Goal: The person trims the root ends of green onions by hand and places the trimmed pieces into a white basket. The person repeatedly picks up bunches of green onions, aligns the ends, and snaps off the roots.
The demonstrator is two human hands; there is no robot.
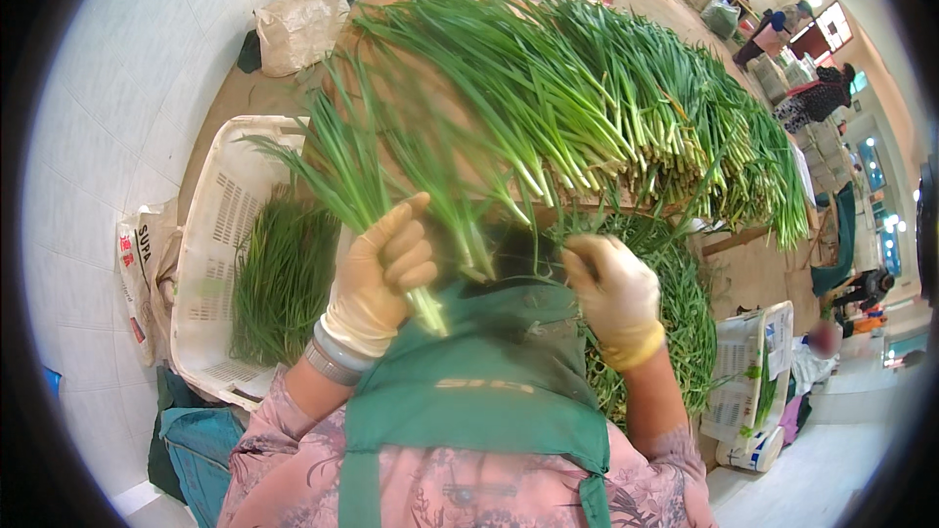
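My left hand (387,257), in a thin cream glove, grips a small bunch of leafy green stalks (352,187), probably garlic chives; their pale ends poke out below the fist. More stalks (466,235), blurred, hang over the table edge between my hands. My right hand (612,282), gloved as well, has its fingers curled above the green apron (469,396). It is blurred, and whether a leaf is pinched in it does not show. Beyond both hands a large heap of the same greens (587,95) covers much of the brown tabletop (418,95), pale ends towards me.
Left of me stands a white plastic crate (213,235) holding greens (282,279). Loose leaves (682,301) are piled by my right arm. Another white crate (733,374) is at the far right. Sacks (301,22) lie near the wall; several people work in the background.
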